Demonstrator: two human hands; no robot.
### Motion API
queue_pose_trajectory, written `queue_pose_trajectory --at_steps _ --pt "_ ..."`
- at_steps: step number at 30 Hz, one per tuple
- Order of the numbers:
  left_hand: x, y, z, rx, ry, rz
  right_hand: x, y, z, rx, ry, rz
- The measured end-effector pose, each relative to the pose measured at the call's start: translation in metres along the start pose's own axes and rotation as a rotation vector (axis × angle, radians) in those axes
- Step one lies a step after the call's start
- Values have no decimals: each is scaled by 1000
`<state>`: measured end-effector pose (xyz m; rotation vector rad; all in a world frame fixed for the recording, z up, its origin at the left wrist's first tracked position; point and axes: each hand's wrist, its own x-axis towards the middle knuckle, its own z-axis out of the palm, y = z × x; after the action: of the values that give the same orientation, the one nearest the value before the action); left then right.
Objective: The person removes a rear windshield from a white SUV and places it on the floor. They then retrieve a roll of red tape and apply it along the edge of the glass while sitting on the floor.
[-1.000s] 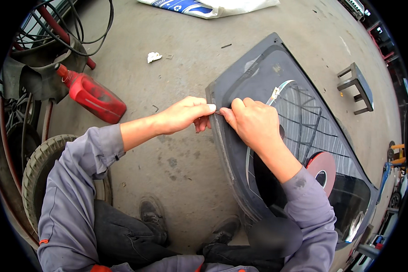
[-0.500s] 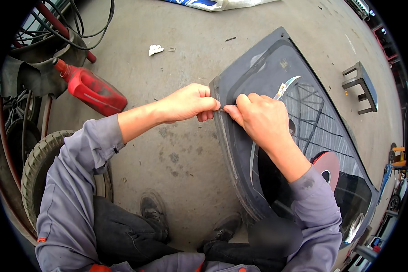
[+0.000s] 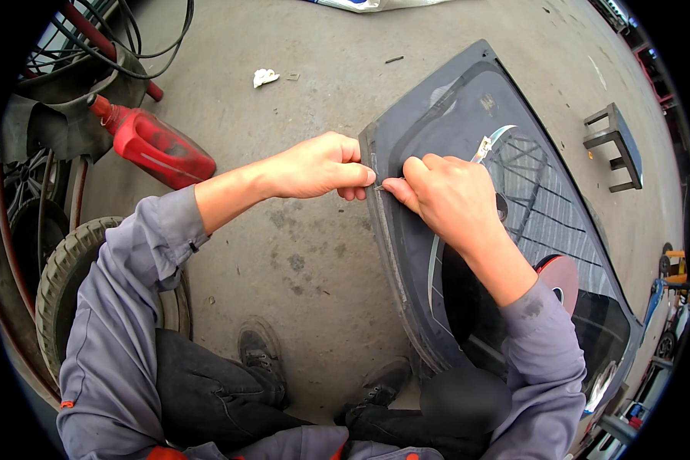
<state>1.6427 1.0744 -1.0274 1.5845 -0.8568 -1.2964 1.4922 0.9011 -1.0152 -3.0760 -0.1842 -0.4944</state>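
A dark car window panel (image 3: 429, 126) with a grey border lies tilted in front of me to the right. At its left edge my left hand (image 3: 332, 165) is closed in a pinch, thumb against the border. Just right of it, my right hand (image 3: 451, 192) is closed too, its thumb pointing at the left one. A tiny thin bit shows between the two thumbs, too small to name. Beyond my right hand a pale curved strip with a white piece (image 3: 484, 149) rests on the panel. A roll of red-edged tape (image 3: 563, 277) lies by my right forearm.
A red plastic jug (image 3: 157, 146) and a tyre (image 3: 69, 276) are at the left, beside a stand with black hoses (image 3: 157, 69). A small stool (image 3: 615, 146) stands at the right. Crumpled white paper (image 3: 265, 77) lies on the concrete floor.
The view has shifted slightly, so the panel and my right hand sit a little farther right. Both hands keep their pinch at the panel's left edge.
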Motion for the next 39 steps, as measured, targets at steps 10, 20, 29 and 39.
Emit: queue_pose_trajectory --at_steps 10,20,29,39 --pt "0 -3 1 -20 17 22 -2 1 1 12 -20 -10" --pt "1 -6 3 -35 34 16 -10 -1 3 8 16 2" --pt "0 -5 4 -67 -5 -37 -5 -3 5 17 35 65" --pt "-1 -5 5 -57 0 -20 -5 -5 2 -48 -44 80"
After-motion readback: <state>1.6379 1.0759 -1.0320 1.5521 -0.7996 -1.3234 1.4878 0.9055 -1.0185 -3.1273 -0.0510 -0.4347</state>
